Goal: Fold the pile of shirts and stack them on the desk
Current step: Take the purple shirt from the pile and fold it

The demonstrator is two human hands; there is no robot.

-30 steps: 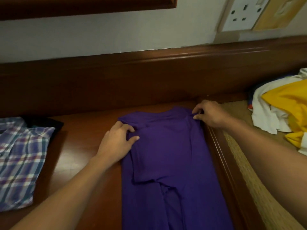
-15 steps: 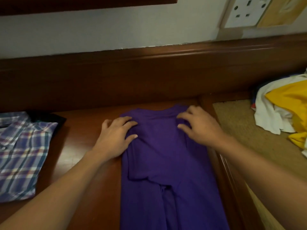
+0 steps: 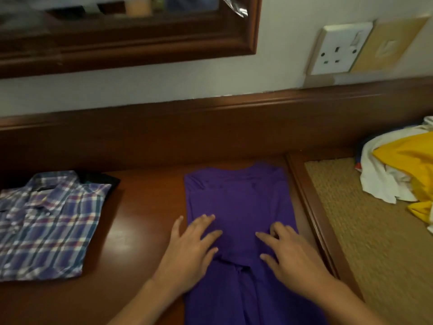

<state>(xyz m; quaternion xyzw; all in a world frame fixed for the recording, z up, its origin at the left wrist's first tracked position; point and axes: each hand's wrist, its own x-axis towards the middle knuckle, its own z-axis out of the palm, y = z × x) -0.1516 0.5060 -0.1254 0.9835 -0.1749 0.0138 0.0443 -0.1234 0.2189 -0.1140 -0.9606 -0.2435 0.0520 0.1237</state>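
On glossy wood, smooth purple shirt.

Your left hand and right hand both lie flat, fingers spread, on the middle of the purple shirt, which is laid lengthwise on the wooden worktop with its sides folded in. To your left a folded plaid shirt rests on something dark. To your right, past the worktop's raised edge, a loose pile of white and yellow shirts sits on a woven mat.
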